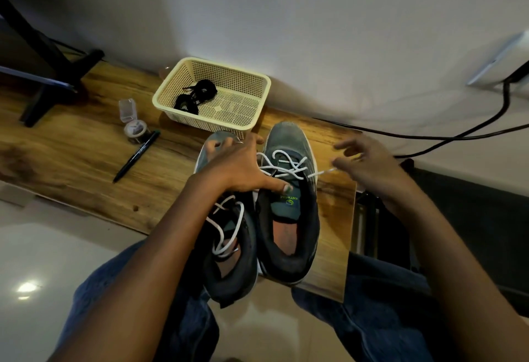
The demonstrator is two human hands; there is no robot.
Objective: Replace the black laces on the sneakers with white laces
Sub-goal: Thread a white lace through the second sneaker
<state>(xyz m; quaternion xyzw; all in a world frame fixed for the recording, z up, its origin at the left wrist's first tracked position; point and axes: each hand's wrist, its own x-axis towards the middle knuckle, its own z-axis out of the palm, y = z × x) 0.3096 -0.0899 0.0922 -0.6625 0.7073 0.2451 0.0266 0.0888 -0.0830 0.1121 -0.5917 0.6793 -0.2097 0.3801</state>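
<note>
With the coiled black laces (pixel 194 95) lying in the cream mesh basket (pixel 259 79), both grey-green sneakers (pixel 289 212) are wearing white cord laces (pixel 282 165), the right hand (pixel 369 161) pinching one loose end while the left hand (pixel 239 165) is pressing spread fingers across the shoes, so seemingly only tightening is remaining.

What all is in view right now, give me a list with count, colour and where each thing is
sneakers: two, grey-teal with black collars, side by side at the table's near edge
white laces: threaded on both sneakers, loose
black laces: one bundle, in the basket
basket: one, cream, at the back of the table by the wall
pen: one, black, left of the sneakers
small clear container: one, lid open, by the pen's tip
table: one, wood-grain
cables: black, far right
left hand: spread over the left sneaker, thumb on the right one's tongue
right hand: pinching a white lace end
</note>
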